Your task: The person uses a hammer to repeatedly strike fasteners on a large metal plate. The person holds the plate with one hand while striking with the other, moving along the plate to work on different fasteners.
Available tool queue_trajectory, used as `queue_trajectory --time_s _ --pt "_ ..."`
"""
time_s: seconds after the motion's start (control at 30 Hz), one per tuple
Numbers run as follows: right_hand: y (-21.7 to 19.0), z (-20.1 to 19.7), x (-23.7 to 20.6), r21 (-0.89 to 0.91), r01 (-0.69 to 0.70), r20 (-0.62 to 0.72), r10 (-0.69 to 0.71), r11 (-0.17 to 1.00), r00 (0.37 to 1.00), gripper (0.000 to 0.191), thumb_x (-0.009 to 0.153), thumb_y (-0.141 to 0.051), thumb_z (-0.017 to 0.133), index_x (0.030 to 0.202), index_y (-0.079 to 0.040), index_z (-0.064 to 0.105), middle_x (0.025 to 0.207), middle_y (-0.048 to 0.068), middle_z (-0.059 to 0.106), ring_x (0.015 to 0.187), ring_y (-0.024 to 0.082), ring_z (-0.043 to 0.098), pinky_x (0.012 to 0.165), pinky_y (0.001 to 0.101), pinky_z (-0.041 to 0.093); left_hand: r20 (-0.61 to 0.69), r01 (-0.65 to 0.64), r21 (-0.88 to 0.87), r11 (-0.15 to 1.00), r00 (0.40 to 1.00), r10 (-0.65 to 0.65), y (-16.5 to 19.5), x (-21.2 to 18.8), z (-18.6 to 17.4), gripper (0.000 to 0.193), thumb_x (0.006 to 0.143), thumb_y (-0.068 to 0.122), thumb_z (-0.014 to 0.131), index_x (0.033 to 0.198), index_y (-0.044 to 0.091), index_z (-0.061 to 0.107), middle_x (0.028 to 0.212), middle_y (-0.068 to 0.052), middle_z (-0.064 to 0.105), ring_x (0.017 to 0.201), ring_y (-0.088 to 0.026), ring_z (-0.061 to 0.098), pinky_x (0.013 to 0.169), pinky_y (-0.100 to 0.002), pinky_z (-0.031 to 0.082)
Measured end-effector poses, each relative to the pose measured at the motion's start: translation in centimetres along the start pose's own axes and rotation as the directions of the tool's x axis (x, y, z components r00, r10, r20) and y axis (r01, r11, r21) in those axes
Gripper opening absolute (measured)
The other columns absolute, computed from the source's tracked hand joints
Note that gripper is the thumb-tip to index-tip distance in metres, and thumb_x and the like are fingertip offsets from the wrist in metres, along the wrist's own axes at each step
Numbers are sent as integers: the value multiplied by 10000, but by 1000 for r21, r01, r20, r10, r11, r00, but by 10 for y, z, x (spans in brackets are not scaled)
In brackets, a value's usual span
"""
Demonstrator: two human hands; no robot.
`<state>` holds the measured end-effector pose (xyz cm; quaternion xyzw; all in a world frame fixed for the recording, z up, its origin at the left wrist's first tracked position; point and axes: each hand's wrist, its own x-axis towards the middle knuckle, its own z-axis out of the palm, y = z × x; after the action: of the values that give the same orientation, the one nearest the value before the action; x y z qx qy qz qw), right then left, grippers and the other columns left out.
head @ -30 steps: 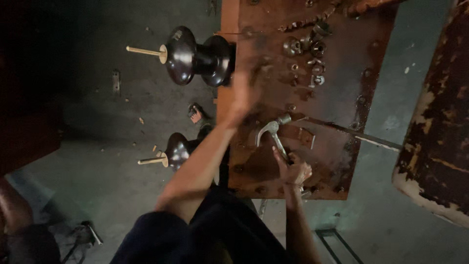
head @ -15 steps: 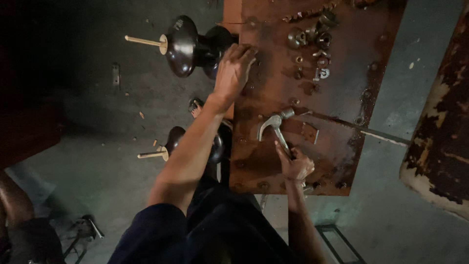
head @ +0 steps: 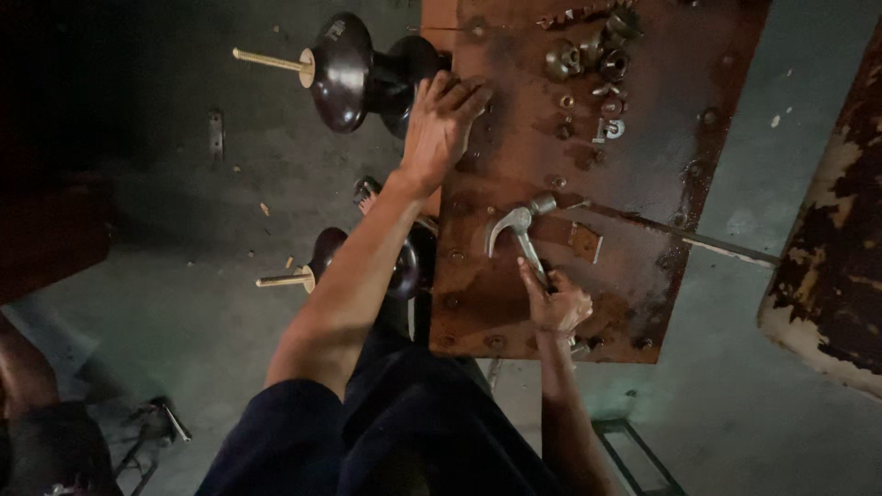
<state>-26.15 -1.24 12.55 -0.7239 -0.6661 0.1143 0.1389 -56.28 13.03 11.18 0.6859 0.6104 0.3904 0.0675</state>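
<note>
My left hand [head: 441, 124] lies flat with fingers curled on the left edge of a rusty metal plate [head: 661, 184], right beside a dark round knob with a brass threaded rod [head: 340, 69]. My right hand [head: 554, 303] grips the handle of a claw hammer [head: 516, 223], whose steel head rests on the plate near a small square metal piece [head: 585, 242]. A thin rod [head: 680, 239] runs from the hammer head out over the plate's right edge.
Several nuts and small fittings [head: 588, 55] lie at the plate's far end. A second dark knob with a brass rod [head: 322, 257] sits under my left forearm. A peeling rusty surface [head: 836, 248] stands at right. Another person's limb [head: 23, 377] shows at lower left.
My left hand has reached farther up the plate's left edge and settled next to the knob. The right hand has kept hold of the hammer in nearly the same spot.
</note>
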Motion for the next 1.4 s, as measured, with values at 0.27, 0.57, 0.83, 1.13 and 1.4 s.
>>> queue_trajectory --time_s 0.27,0.57,0.83,1.13,1.4 --pt "-2 0 1 49 22 -10 -22 999 1000 485 797 -536 903 685 -90 748 572 98 647 475 216 622 508 385 479 14 185 -157 970 983 -185 -7 1 19 292 897 2 777 1178 63 724 1199 -85 703 1121 -293 609 964 -404 523" --pt "-3 -2 1 69 -66 57 62 995 996 506 787 -557 887 693 -77 760 533 88 633 446 194 599 494 382 469 -33 243 -211 947 966 -256 1 12 2 361 736 50 868 1052 39 693 1045 -113 617 1037 -365 576 900 -471 490" --pt "-5 -5 2 73 -68 71 62 995 996 515 816 -552 872 711 -63 751 555 94 624 467 214 598 520 394 476 -39 199 -256 946 976 -216 -4 7 8 419 754 36 844 1133 15 668 1095 -136 639 1044 -381 589 906 -465 498" --pt "0 1 1 47 -62 23 61 997 998 533 776 -567 888 678 -65 737 549 110 628 458 245 601 518 430 476 17 184 -231 956 983 -185 -15 2 20 274 847 21 767 1116 37 717 1080 -128 690 1054 -341 640 897 -443 546" --pt "1 1 1 3 -63 53 62 998 997 555 788 -595 873 694 -64 742 565 145 622 508 303 627 548 456 486 15 45 -150 988 999 -43 -21 2 22 310 869 -22 620 1161 24 713 1113 -118 699 1090 -326 647 911 -420 564"
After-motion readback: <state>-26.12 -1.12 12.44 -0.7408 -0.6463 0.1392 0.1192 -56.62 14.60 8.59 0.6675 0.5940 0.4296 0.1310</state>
